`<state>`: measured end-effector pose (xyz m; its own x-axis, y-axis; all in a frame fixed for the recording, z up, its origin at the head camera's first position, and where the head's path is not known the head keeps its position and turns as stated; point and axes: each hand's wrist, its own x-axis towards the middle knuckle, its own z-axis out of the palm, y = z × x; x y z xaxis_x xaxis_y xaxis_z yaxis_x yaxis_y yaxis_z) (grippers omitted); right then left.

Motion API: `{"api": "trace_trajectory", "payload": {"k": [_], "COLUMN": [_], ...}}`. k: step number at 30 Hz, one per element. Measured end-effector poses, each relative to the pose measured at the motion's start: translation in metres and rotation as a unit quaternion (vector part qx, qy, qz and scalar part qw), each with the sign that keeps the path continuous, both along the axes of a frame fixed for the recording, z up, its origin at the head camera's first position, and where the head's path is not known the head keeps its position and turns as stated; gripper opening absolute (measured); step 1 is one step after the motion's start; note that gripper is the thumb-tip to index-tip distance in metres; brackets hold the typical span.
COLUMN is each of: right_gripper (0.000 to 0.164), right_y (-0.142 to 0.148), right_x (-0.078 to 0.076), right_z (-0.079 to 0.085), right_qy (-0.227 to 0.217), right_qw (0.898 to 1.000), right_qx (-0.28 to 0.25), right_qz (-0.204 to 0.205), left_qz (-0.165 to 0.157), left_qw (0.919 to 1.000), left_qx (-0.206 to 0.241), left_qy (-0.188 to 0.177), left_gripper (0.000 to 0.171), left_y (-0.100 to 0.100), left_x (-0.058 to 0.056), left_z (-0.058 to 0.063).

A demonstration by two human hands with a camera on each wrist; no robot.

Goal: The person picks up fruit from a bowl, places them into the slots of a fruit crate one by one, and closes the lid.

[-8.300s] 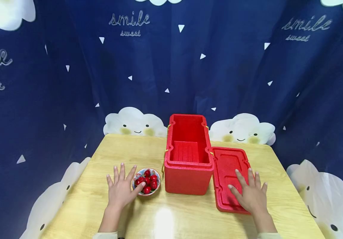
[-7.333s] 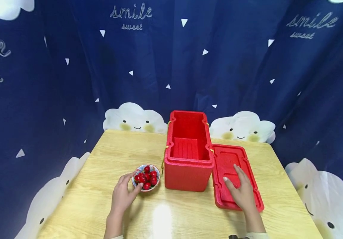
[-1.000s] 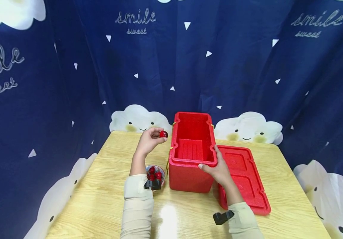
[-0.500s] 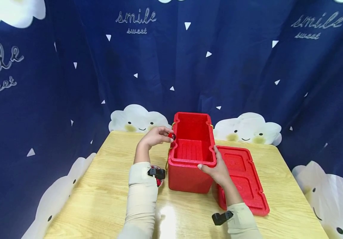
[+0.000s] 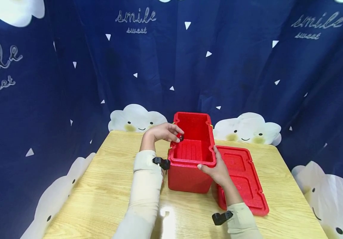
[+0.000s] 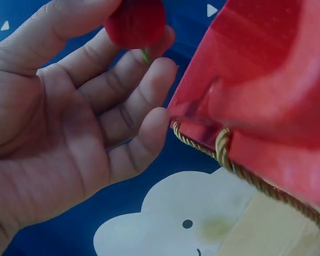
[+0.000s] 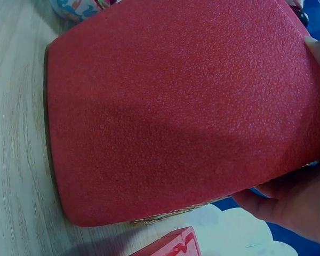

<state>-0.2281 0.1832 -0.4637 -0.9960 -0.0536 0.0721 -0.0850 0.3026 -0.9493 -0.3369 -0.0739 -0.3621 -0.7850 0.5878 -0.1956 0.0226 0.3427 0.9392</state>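
Observation:
Thumb and fingers of my left hand [image 5: 166,132] pinch a red cherry [image 5: 181,137] over the left rim of a red foam box [image 5: 189,179]. In the left wrist view, a bit of green stem shows under the cherry [image 6: 136,21], and the other fingers are loosely bent beside the box wall. My right hand [image 5: 220,172] grips the box's near right corner, thumb on the front face and fingers along the right side. The box stands uncovered, its ribbed floor bare where it shows. A patterned bowl [image 7: 77,8] is nearly all hidden behind the left sleeve in the head view.
The red lid [image 5: 244,189] lies on the wooden table [image 5: 105,186], right of the box and partly under the right forearm. Yellow cord [image 6: 256,184] runs along the box's side. A blue curtain [image 5: 147,83] with clouds hangs behind and around the table.
My left hand has moved right with the cherry, from beside the box to over its left rim. Its sleeve now covers the bowl. The right hand has stayed on the box corner.

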Motion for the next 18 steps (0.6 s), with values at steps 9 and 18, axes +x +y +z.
{"api": "trace_trajectory", "payload": {"k": [9, 18], "right_gripper": [0.109, 0.108], "right_y": [0.0, 0.001], "right_x": [-0.002, -0.002], "right_z": [0.0, 0.0], "right_qy": [-0.007, 0.003], "right_qw": [1.0, 1.0], "right_qx": [0.009, 0.011], "right_qz": [-0.001, -0.001], "left_qz": [-0.027, -0.063], "left_qw": [0.9985, 0.9952], "left_qx": [-0.016, -0.038], "left_qy": [-0.044, -0.065], "left_gripper": [0.04, 0.041], "left_y": [0.016, 0.04], "left_x": [-0.015, -0.021], "left_z": [0.006, 0.007]}}
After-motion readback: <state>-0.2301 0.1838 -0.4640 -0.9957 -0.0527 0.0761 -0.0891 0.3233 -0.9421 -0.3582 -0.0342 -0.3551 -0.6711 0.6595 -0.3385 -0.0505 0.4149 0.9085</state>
